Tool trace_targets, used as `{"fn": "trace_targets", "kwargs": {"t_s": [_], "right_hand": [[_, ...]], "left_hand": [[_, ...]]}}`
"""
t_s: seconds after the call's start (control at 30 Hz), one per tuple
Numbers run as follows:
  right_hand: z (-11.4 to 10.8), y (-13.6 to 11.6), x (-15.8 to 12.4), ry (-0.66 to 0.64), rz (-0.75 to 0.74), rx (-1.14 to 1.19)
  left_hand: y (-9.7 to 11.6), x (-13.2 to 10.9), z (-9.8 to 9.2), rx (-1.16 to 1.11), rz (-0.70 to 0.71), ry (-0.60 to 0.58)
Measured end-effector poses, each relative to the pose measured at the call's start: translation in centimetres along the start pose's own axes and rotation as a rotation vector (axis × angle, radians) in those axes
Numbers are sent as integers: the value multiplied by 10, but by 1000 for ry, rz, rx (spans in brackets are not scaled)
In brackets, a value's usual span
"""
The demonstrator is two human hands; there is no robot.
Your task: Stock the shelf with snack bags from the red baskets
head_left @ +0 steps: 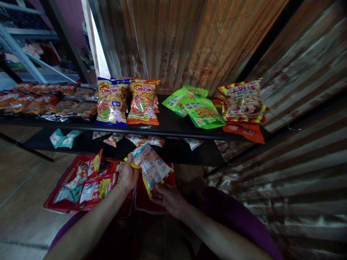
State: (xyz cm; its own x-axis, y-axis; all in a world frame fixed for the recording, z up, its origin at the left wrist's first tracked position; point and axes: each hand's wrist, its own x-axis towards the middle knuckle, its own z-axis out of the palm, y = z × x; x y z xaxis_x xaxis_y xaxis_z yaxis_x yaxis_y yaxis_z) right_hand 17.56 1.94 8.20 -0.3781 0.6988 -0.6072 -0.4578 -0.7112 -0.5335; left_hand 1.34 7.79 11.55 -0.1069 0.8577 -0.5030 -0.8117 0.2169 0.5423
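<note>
Between my two hands is a snack bag with a pale printed back, a barcode and yellow edges. My left hand grips its upper left end, thumb on top, where a second bag with a blue patch seems to overlap it. At the lower edge, my right hand has its fingers under the bag and the thumb near its corner. Below and left of the bags stands a red basket holding several snack packets, among them a red and white packet.
A black two-tier shelf crosses in front. On its upper board are blue snack bags, orange snack bags, green pouches and red-yellow bags. Teal packets lie on the lower board. Corrugated sheeting stands at right.
</note>
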Motion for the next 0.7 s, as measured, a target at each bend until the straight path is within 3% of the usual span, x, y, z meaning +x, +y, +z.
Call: {"fn": "trace_targets", "kwargs": {"t_s": [0.1, 0.23, 0.43, 0.6, 0.7], "right_hand": [[-1, 2, 3, 28, -29, -89], [-6, -3, 4, -29, -91, -211], [-6, -5, -2, -74, -122, -342], [-11, -18, 2, 34, -275, -235], [-12, -34, 6, 59, -276, -193]], "left_hand": [[1, 0, 0, 11, 10, 24], [9, 1, -3, 3, 8, 67], [21, -2, -9, -21, -48, -15], [28, -1, -20, -59, -37, -86], [28, -2, -26, -62, -81, -103]]}}
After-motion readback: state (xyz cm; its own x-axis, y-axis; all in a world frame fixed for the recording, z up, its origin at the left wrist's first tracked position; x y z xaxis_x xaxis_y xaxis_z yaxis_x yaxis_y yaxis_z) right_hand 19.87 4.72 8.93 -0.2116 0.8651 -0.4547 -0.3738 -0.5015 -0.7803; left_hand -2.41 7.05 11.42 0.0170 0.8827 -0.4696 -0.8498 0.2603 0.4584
